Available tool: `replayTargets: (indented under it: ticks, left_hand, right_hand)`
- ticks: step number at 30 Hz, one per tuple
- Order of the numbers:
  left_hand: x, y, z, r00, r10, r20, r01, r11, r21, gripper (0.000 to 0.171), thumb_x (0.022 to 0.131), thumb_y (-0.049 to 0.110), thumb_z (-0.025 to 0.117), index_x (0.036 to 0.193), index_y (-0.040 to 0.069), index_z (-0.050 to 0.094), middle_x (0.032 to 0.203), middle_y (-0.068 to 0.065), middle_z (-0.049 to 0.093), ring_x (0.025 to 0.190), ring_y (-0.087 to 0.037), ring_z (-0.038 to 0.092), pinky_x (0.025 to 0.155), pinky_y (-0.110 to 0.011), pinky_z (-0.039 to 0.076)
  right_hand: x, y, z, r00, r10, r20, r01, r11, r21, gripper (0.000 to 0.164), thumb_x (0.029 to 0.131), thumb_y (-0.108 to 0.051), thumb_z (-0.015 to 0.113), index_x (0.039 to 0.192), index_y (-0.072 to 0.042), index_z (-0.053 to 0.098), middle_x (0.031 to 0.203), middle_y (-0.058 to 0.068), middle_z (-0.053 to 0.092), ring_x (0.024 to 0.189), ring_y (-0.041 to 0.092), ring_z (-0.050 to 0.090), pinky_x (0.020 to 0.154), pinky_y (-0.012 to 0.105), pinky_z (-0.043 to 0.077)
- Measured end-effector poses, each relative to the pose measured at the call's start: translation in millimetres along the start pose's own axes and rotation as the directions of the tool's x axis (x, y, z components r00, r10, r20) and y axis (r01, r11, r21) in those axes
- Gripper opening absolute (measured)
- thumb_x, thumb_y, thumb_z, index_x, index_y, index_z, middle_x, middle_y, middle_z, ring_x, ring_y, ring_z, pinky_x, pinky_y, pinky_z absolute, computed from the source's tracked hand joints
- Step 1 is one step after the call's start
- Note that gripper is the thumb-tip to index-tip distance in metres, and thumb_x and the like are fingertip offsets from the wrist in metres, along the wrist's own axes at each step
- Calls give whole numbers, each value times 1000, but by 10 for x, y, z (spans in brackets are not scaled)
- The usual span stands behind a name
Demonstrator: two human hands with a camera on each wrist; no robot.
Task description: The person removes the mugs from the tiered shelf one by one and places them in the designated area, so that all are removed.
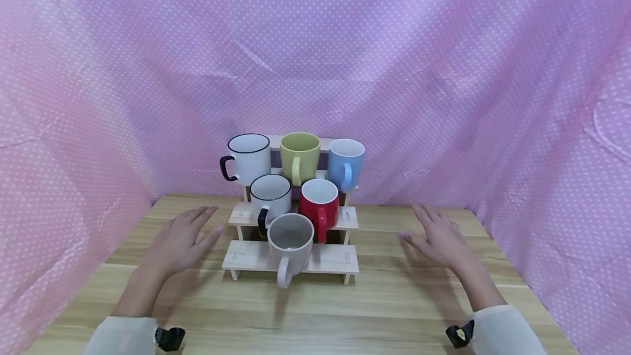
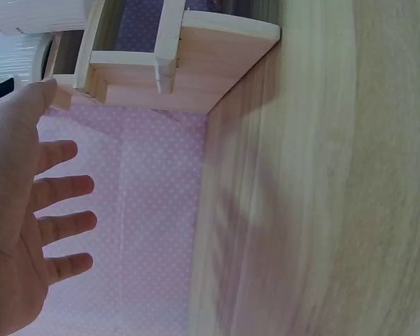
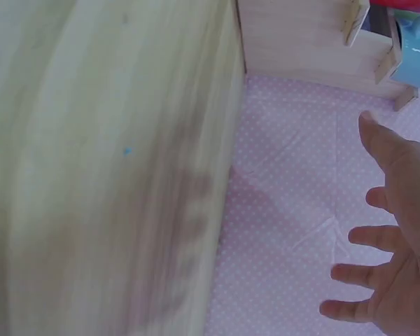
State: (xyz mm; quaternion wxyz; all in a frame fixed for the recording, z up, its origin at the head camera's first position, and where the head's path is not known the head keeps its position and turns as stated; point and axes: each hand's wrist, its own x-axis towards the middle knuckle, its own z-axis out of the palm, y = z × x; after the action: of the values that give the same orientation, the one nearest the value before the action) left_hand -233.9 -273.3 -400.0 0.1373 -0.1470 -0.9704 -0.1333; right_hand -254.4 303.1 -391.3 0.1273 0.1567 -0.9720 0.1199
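Note:
A stepped wooden rack [image 1: 335, 259] stands mid-table, bearing several mugs. Its top row has a white ribbed mug with black rim [image 1: 256, 166], a yellow-green mug [image 1: 308, 155] and a light blue mug [image 1: 337, 169]. On the middle step are a smaller white black-rimmed mug [image 1: 278, 204] and a red mug [image 1: 310, 210]. A grey mug [image 1: 296, 253] sits on the lowest step, handle toward me. My left hand [image 1: 177, 242] hovers left of the rack with spread fingers, holding nothing. To the right, my right hand [image 1: 441, 240] is likewise spread, touching no mug.
The wooden table [image 1: 236, 316] spreads around the rack. Pink dotted cloth [image 1: 315, 43] hangs behind it and along both sides. Dark straps [image 1: 170, 338] are at the wrists, by the light sleeves.

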Motion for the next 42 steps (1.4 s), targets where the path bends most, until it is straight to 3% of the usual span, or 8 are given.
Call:
replayTargets:
  ticks: [7, 10, 19, 22, 27, 30, 36, 42]
  left_hand:
    - [74, 35, 55, 996, -19, -91, 14, 998, -62, 54, 108, 44, 48, 137, 1, 61, 127, -25, 67, 113, -48, 63, 93, -66, 52]
    - [123, 59, 97, 992, -57, -113, 38, 986, -161, 49, 108, 39, 50, 132, -2, 63, 115, -21, 72, 99, -41, 69, 83, -61, 57]
    - [234, 144, 246, 961, -195, -198, 84, 885, -459, 36, 106, 25, 57, 125, -5, 66, 104, -20, 73, 88, -30, 71, 76, -36, 60]
    - [263, 193, 257, 952, -275, -134, 152, 804, -575, 39, 108, 27, 55, 129, -4, 63, 108, -20, 72, 90, -27, 71, 73, -26, 60]
    - [306, 263, 252, 917, -396, 46, 289, 583, -760, 48, 110, 33, 50, 139, -4, 54, 122, -22, 65, 101, -28, 68, 80, -28, 63]
    - [336, 292, 256, 894, -434, 113, 337, 485, -807, 49, 109, 33, 50, 141, -4, 52, 123, -18, 64, 100, -24, 67, 81, -28, 62]
    - [391, 329, 273, 868, -467, 169, 355, 345, -869, 47, 108, 30, 53, 140, -5, 53, 109, -4, 64, 91, -15, 66, 80, -27, 63]
    - [421, 349, 296, 851, -477, 218, 366, 242, -899, 44, 109, 25, 52, 139, -7, 51, 105, 0, 61, 83, -9, 65, 80, -25, 63]
  right_hand:
    - [150, -119, -38, 997, -72, -40, 72, 997, 12, 72, 101, -49, 62, 150, 1, 46, 144, 30, 53, 131, 51, 49, 108, 67, 42]
    - [227, -173, -47, 993, -108, -53, 109, 994, 16, 63, 100, -44, 65, 144, 0, 54, 137, 26, 61, 125, 47, 57, 104, 63, 48]
    - [343, -384, -67, 990, -132, -58, 136, 988, 72, 50, 99, -39, 68, 137, -6, 62, 131, 17, 67, 119, 40, 63, 99, 59, 52]
    - [361, -442, -72, 991, -125, -57, 130, 988, 84, 51, 100, -39, 67, 137, -3, 62, 130, 18, 67, 118, 41, 64, 99, 59, 53]
    - [420, -553, -101, 992, -117, -44, 122, 985, 119, 57, 102, -43, 63, 139, 0, 59, 132, 17, 67, 116, 40, 65, 98, 59, 54]
    - [469, -612, -122, 990, -133, -53, 139, 981, 139, 56, 102, -42, 63, 139, -1, 59, 130, 17, 68, 113, 39, 67, 96, 58, 56]
    - [563, -727, -179, 986, -156, -61, 164, 975, 153, 54, 101, -40, 64, 138, 0, 61, 131, 18, 67, 116, 37, 66, 100, 56, 55]
    - [634, -870, -221, 987, -141, -75, 152, 975, 164, 57, 102, -44, 63, 142, -4, 58, 134, 17, 65, 109, 34, 70, 92, 54, 59]
